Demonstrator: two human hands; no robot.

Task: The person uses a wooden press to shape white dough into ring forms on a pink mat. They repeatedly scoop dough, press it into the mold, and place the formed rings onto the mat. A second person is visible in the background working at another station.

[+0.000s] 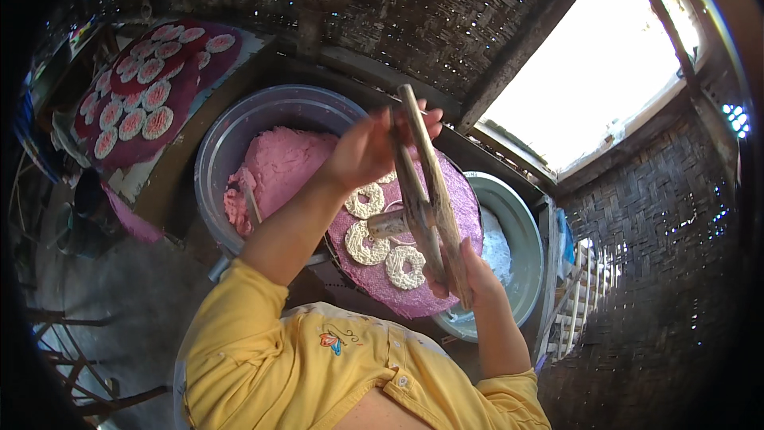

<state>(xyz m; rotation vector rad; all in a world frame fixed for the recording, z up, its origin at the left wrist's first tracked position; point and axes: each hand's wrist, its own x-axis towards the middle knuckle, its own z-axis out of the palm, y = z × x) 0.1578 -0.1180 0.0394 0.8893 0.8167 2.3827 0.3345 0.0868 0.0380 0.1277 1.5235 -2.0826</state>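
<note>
A wooden press [436, 203] with two long bars and a short round barrel is tilted over a round pink woven mat [370, 272]. My left hand [358, 149] is at its upper end, slightly blurred, with the fingers passing behind the bars. Around the lower end, my right hand [476, 275] is closed. Several pale rings of squeezed dough strands [406, 267] lie on the mat, some partly covered by the press. Just left of the mat, a mass of pink dough [288, 161] sits in a large grey-blue basin [219, 131], with a utensil handle [252, 205] beside it.
A green basin [532, 302] holding white material [495, 247] stands to the right, partly under the mat. At the far left, pink-and-white dough rings [157, 94] cover dark red mats. A bright window opening [589, 64] and woven walls [637, 191] enclose the workplace.
</note>
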